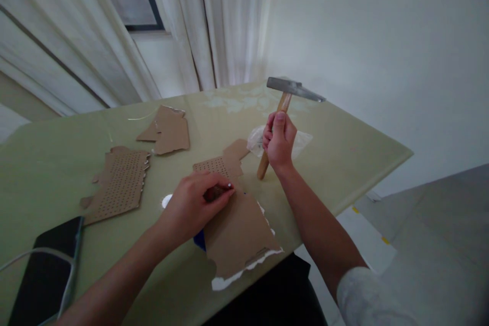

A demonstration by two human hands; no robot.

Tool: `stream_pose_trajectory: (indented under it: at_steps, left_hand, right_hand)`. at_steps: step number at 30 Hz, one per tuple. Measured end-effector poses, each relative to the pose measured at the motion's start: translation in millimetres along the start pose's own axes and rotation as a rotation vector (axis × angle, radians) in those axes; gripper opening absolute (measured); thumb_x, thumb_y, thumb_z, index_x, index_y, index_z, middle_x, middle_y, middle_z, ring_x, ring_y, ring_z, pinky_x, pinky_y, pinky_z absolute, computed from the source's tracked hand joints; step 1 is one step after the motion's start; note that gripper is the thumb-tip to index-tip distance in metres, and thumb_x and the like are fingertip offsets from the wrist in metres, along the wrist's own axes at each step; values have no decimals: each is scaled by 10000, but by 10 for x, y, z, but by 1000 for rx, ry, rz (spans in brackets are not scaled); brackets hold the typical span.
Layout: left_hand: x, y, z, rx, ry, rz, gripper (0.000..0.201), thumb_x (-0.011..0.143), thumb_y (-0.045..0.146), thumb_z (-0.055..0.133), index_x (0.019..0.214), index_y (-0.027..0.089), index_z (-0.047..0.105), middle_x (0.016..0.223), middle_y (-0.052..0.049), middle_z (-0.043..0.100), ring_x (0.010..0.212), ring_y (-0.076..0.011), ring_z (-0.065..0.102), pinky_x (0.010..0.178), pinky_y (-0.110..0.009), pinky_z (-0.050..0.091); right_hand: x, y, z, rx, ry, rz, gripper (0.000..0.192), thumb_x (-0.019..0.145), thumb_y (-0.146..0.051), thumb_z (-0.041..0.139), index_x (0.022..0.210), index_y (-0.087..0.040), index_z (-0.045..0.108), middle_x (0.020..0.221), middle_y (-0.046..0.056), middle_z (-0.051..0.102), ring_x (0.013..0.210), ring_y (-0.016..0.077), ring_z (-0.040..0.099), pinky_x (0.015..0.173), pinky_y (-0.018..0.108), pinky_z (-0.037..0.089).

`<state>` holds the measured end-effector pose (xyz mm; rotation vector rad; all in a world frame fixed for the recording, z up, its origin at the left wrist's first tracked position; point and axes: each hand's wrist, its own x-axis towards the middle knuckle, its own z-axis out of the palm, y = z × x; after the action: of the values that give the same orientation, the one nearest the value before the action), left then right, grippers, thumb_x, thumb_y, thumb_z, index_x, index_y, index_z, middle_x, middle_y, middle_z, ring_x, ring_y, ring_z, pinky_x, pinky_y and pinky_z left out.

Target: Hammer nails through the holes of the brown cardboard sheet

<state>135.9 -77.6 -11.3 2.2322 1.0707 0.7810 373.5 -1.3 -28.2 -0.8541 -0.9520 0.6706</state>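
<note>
Wooden hammer handle: your right hand (280, 140) has its fingers wrapped fully shut around the hammer (284, 107), thumb up along the shaft, steel head raised above the desk (344, 147), handle butt close to the desktop. Your left hand (194, 206) rests on the torn cardboard sheet (237, 224), fingers curled and pinched closed on a small dark item; what it is cannot be told. Sheet position: front of desk, its ragged lower edge overhanging the desk's near edge. Behind the hammer, a clear plastic bag (301, 140). Left, well apart: perforated cardboard piece (120, 186), plain cardboard scrap (168, 132), phone (46, 270) with cable. Right forearm angled inward, wrist upright; open desk lies right of the hammer.
</note>
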Motion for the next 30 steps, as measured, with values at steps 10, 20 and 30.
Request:
stream_pose_trajectory:
  at_steps: [10,20,30]
  left_hand:
    - [51,-149,138,-101,8,-18,134,953,320,752,918,211,822,683,23,718,612,-146,606,669,-269,484]
    - [120,-160,192,-112,13,-16,113,924,270,756,926,208,850,816,-18,827,667,-168,676,693,-282,507]
    - [129,-160,187,-73,-11,-22,98,927,231,768,929,224,866,839,-7,838,711,-181,696,750,-298,504]
  right_hand:
    - [-672,-1141,-323,-311,-503,344,549,1021,-764,629,896,-231,600,538,-126,364,378,56,276,331,165,280]
    - [-518,-1672,-261,-906,-786,509,404,1124,-497,478,899,-205,643,619,-73,447,389,81,398,291,180,372]
    - [-599,-1729,-198,-1096,-856,523,426,1131,-502,448,932,-198,672,722,-26,516,444,98,502,302,189,373]
